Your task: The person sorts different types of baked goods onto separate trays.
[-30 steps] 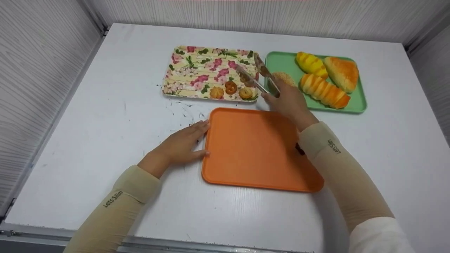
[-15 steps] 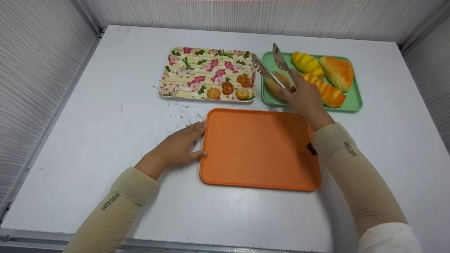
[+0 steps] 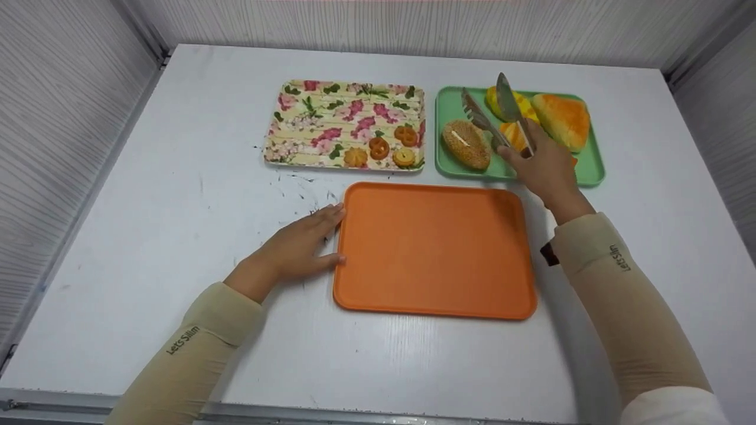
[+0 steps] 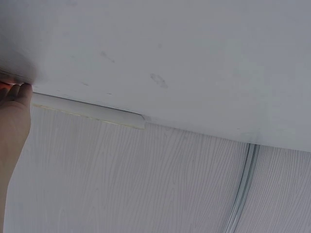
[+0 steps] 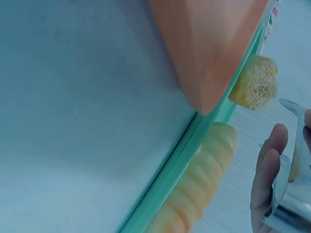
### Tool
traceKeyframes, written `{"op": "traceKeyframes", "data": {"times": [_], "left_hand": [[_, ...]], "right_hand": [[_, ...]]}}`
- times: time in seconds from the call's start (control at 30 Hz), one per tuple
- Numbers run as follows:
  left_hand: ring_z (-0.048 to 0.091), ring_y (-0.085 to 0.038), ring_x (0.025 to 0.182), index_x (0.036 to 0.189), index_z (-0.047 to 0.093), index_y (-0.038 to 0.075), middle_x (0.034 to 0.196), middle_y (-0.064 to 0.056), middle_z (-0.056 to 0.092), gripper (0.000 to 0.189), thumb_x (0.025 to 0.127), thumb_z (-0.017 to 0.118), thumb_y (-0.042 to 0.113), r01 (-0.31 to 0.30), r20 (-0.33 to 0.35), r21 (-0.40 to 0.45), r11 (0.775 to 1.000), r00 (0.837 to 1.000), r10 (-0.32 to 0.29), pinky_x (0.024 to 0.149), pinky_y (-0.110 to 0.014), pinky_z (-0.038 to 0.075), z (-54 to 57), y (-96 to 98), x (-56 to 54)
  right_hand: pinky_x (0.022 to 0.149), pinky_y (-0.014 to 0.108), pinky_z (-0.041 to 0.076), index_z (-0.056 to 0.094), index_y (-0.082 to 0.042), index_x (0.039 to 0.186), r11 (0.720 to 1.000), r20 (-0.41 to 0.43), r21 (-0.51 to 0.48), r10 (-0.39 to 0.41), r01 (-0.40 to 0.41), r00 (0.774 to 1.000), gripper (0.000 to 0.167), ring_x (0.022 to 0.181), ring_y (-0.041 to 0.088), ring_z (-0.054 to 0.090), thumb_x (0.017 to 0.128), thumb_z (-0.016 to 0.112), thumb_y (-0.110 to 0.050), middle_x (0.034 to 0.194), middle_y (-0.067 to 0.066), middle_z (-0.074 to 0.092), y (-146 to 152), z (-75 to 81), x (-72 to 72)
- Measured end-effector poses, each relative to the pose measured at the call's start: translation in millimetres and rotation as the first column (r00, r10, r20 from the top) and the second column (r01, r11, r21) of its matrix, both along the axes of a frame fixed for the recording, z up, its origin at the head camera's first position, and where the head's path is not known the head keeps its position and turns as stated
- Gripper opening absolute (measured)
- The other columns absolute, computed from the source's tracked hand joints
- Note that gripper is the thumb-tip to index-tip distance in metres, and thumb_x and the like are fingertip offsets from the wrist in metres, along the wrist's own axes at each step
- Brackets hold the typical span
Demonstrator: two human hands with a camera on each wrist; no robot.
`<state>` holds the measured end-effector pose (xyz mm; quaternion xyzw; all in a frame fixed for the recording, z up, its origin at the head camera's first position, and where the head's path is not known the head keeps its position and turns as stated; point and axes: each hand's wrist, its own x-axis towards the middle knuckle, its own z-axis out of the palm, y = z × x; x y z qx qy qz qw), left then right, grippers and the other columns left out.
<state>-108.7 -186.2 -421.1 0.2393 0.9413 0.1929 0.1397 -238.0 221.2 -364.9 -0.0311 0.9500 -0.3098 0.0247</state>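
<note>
My right hand [image 3: 549, 171] grips metal tongs [image 3: 507, 100], spread apart over the green tray [image 3: 453, 103], with nothing held between the tips. Beneath them lies a ridged bread roll [image 3: 511, 136], mostly hidden by tongs and hand in the head view; its ridges [image 5: 192, 189] show in the right wrist view. A sesame bun [image 3: 463, 150] sits left of the tongs, a yellow bread [image 3: 525, 107] behind, and a triangular bread [image 3: 564, 121] to the right. My left hand [image 3: 295, 251] rests on the table, straight fingertips and thumb touching the left rim of the orange tray [image 3: 434, 251].
A floral tray [image 3: 283, 139] stands left of the green one, holding several cookies [image 3: 356, 157] at its front right. Wood-grain panels [image 3: 390, 26] rise behind the white table [image 3: 401, 360]. A dark band [image 3: 549, 254] shows by the right wrist.
My right hand has carried the tongs rightward from the floral tray, past the sesame bun, to over the ridged roll. A pretzel cookie and the bun are now uncovered. The left hand stays.
</note>
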Motion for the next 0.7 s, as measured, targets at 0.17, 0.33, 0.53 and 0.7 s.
{"op": "traceKeyframes", "data": {"times": [0.17,0.33,0.53,0.7], "left_hand": [[0.015,-0.021,0.143,0.153,0.016,0.01,0.158,-0.004,0.014,0.085,0.091,0.052,0.055,0.001,-0.005,-0.001,1.0,1.0,-0.001,0.113,-0.042,0.02,-0.1,0.3,0.2],[0.016,-0.022,0.143,0.153,0.017,0.008,0.157,-0.005,0.016,0.085,0.092,0.053,0.054,0.016,-0.035,0.0,1.0,0.999,-0.016,0.113,-0.041,0.02,-1.5,0.1,-0.1],[0.016,-0.023,0.143,0.153,0.017,0.006,0.157,-0.006,0.016,0.085,0.092,0.053,0.054,0.032,-0.04,0.003,0.999,0.999,-0.032,0.113,-0.041,0.019,-2.5,-1.2,-0.5],[0.016,-0.023,0.143,0.153,0.017,0.006,0.157,-0.007,0.015,0.085,0.092,0.053,0.053,0.037,-0.04,0.001,0.999,0.999,-0.037,0.113,-0.042,0.019,-3.4,-1.0,-1.7]], "right_hand": [[0.07,0.043,0.046,0.018,-0.024,0.154,0.999,0.012,-0.023,-0.029,0.029,1.0,0.087,0.095,0.031,0.054,0.085,0.053,-0.064,0.112,0.022,0.058,12,1.4,3.0],[0.068,0.04,0.046,0.018,-0.023,0.154,0.999,0.013,-0.032,-0.038,0.038,0.999,0.085,0.096,0.031,0.053,0.087,0.053,-0.061,0.115,0.022,0.056,23,3.1,7.0],[0.067,0.037,0.05,0.014,-0.025,0.154,0.998,0.052,-0.033,-0.058,0.059,0.997,0.087,0.088,0.029,0.063,0.086,0.051,-0.064,0.117,0.021,0.055,39,1.6,13.9],[0.071,0.042,0.049,0.01,-0.028,0.154,0.997,0.084,-0.021,-0.071,0.073,0.994,0.088,0.084,0.031,0.066,0.085,0.05,-0.065,0.111,0.019,0.056,53,-2.3,23.1]]}}
